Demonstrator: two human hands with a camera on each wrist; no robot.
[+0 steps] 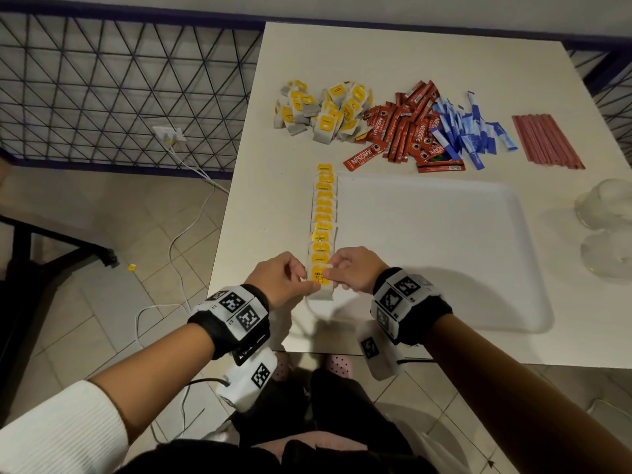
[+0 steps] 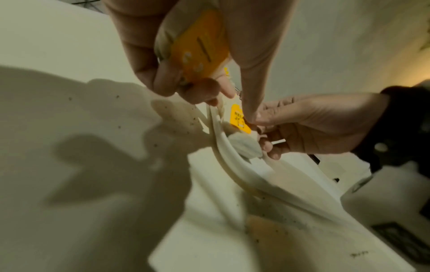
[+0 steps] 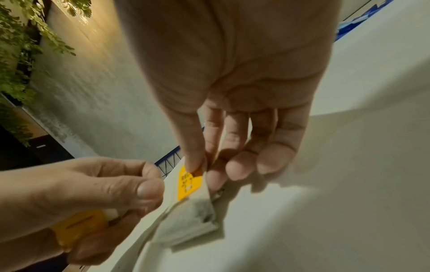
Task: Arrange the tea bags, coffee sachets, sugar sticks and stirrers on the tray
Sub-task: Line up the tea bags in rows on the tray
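Note:
A white tray (image 1: 427, 254) lies on the table, with a row of yellow-tagged tea bags (image 1: 323, 213) overlapping along its left edge. Both hands meet at the near end of that row. My right hand (image 1: 330, 273) pinches the yellow tag of the nearest tea bag (image 1: 320, 278) between thumb and forefinger; this tea bag (image 3: 187, 184) rests on the tray rim (image 2: 223, 165). My left hand (image 1: 302, 280) touches the same bag's left side, and its curled fingers hold a second tea bag (image 2: 202, 47) in the palm. In the right wrist view the second tea bag (image 3: 79, 226) shows too.
Behind the tray lie loose piles: tea bags (image 1: 321, 111), red coffee sachets (image 1: 400, 128), blue sugar sticks (image 1: 468, 131) and a bundle of red stirrers (image 1: 547, 142). Two clear glasses (image 1: 605, 206) stand right of the tray. The table's left edge (image 1: 222, 241) is close to the row.

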